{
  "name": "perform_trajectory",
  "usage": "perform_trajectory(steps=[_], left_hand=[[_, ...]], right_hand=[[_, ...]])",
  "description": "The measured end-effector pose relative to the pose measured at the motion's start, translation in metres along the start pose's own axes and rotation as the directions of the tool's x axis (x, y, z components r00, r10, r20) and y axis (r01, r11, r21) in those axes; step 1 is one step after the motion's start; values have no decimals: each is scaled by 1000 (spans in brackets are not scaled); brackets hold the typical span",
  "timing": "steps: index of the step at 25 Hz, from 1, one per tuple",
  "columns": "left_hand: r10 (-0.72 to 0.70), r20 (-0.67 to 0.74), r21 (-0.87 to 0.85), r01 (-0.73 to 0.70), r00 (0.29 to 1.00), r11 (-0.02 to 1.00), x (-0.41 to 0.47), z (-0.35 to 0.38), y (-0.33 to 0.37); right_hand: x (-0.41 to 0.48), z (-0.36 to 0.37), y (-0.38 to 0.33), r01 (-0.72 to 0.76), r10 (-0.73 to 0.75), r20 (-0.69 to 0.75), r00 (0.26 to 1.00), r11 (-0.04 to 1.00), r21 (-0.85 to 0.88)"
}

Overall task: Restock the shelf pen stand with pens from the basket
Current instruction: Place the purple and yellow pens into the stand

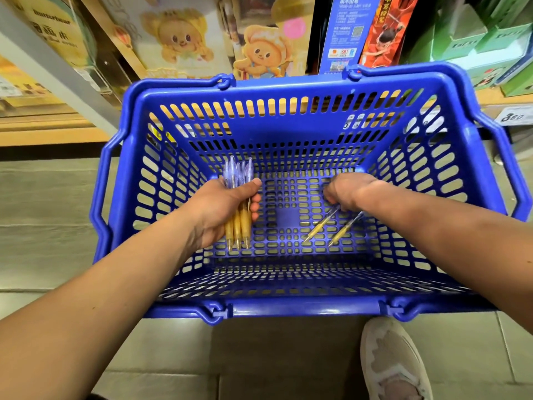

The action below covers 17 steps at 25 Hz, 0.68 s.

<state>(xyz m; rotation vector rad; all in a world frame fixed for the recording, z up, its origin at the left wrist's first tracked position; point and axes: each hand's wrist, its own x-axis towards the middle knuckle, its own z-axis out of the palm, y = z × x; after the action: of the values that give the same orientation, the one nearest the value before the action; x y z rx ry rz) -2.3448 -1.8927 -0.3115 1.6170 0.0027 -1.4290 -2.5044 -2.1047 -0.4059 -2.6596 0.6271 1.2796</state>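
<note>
A blue plastic basket (297, 134) stands on the floor below me. Inside it, my left hand (219, 209) grips a bundle of several pens (238, 226) with clear barrels and yellow grips, tips pointing toward me. My right hand (350, 192) reaches down to the basket floor with its fingers curled over the top ends of two more yellow-grip pens (331, 228), which lie slanted on the mesh. The fingertips are hidden under the hand. The shelf pen stand is not in view.
Wooden shelves behind the basket carry cartoon-bear boxes (259, 50), a blue and red box (363, 33) and green boxes (473, 44). A price tag (516, 115) sits on the shelf edge at right. My shoe (389, 362) is on the tiled floor below the basket.
</note>
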Motion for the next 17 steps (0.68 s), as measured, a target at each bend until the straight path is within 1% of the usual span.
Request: perform_trajectory(steps=[1,2,4,6,8,9,11,13,14,17], left_hand=[[-5,-3,-3,5,1000,1000,1,0,0],[-7,-9,-3,7,1000,1000,1,0,0],[1,-28,14,-1,1000,1000,3,-1,-1],[15,-58,38,-13,998,999,5,0,-2],[36,-84,56,-31,996,998,5,2,-3],[50,-101,69,-43,994,997,5,2,-3],[76,-142,114,-60,987,992,7,3,-4],[76,-146,164,-52,986,985,8,4,-5],[56,-123,160,-36,991,986,8,6,-5],[19,-7,23,-19,1000,1000,6,12,-6]], right_hand=[[1,-1,2,22,-22,1,1000,999,37],[2,-4,3,50,-50,-7,999,992,115],[3,-12,7,123,-110,-55,992,933,339],[0,-22,7,215,-158,-148,976,791,573],[-3,-31,1,285,-171,-228,959,577,766],[-6,-37,-3,306,-175,-253,952,467,829],[-9,-46,-13,331,-195,-284,939,279,902],[-10,-57,-27,308,-213,-277,937,132,942],[-10,-61,-35,294,-223,-266,938,100,951],[-7,-67,-56,289,-202,-263,943,116,950]])
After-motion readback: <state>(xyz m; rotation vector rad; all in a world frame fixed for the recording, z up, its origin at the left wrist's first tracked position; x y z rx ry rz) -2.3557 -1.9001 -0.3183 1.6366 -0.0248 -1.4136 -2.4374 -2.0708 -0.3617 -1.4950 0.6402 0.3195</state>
